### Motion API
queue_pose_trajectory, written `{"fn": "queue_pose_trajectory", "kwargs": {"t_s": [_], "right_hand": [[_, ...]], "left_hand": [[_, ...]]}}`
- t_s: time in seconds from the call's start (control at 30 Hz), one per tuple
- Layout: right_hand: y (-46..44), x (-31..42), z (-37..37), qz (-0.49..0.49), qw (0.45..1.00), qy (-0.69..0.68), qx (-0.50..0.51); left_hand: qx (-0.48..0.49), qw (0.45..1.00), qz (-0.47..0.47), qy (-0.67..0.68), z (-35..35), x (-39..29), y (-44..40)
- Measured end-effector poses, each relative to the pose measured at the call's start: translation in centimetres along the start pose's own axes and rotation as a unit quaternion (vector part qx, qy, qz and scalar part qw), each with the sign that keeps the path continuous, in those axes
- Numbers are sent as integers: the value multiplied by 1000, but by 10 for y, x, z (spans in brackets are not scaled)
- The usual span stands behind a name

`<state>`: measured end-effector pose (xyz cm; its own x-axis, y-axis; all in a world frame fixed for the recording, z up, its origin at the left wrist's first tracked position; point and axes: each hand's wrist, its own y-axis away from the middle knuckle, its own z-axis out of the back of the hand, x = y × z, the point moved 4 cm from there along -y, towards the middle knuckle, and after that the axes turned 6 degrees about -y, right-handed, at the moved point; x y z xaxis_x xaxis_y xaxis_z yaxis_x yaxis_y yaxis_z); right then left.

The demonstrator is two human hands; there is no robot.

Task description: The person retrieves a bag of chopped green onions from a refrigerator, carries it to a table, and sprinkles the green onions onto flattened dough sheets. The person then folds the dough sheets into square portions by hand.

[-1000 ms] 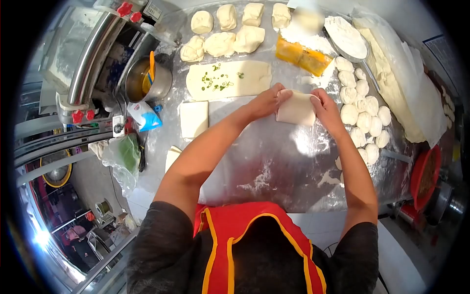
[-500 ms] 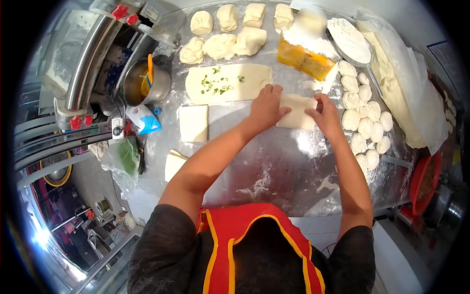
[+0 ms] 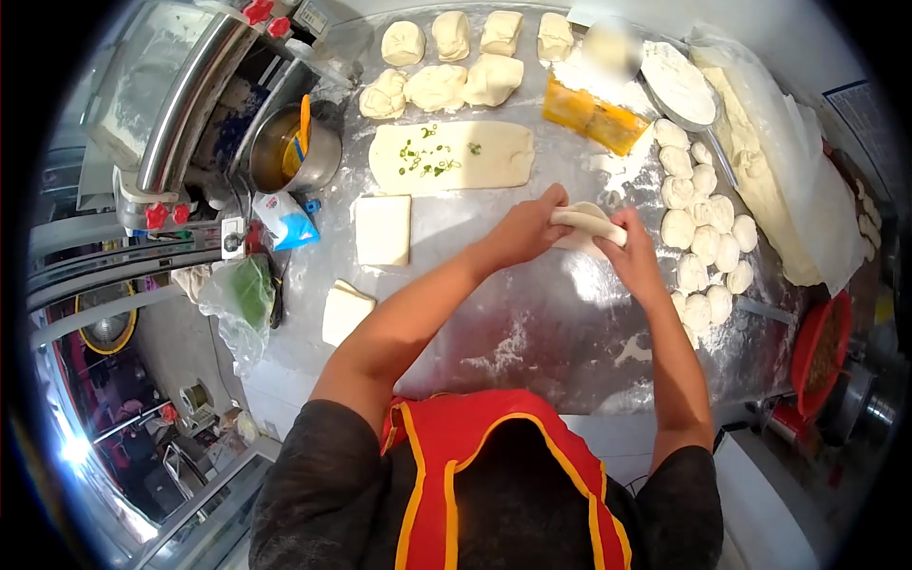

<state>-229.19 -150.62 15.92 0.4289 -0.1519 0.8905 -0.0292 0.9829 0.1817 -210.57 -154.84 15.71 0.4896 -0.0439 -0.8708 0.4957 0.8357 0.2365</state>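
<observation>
Between my two hands a flat piece of dough (image 3: 591, 221) is held by its sides, its near edge curled up off the metal table. My left hand (image 3: 532, 226) pinches its left side, and my right hand (image 3: 629, 249) grips the right side. Left of them lies a rolled-out dough sheet (image 3: 494, 157) with chopped green onion scattered on its left half. Below that sheet are a folded dough square (image 3: 383, 231) and another folded dough piece (image 3: 348, 313), the latter close to my left forearm.
Several dough lumps (image 3: 437, 87) line the back. An orange scraper (image 3: 596, 114) and a flour scoop (image 3: 678, 83) lie behind my hands. Small dough balls (image 3: 705, 214) cluster at right, beside plastic-covered dough (image 3: 760, 180). A metal pot (image 3: 313, 157) and dough roller machine (image 3: 180, 104) stand left.
The dough piece lay flat under my hands before; now both hands have lifted and bent it. The view has shifted slightly.
</observation>
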Motion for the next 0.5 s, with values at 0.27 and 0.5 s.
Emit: {"fn": "queue_pose_trajectory", "kwargs": {"t_s": [0.27, 0.5], "right_hand": [[38, -48, 52, -91, 986, -20, -138], [84, -41, -20, -56, 994, 36, -83]], "left_hand": [[-76, 996, 49, -1, -94, -14, -6], [-6, 988, 127, -87, -68, 27, 71]]}}
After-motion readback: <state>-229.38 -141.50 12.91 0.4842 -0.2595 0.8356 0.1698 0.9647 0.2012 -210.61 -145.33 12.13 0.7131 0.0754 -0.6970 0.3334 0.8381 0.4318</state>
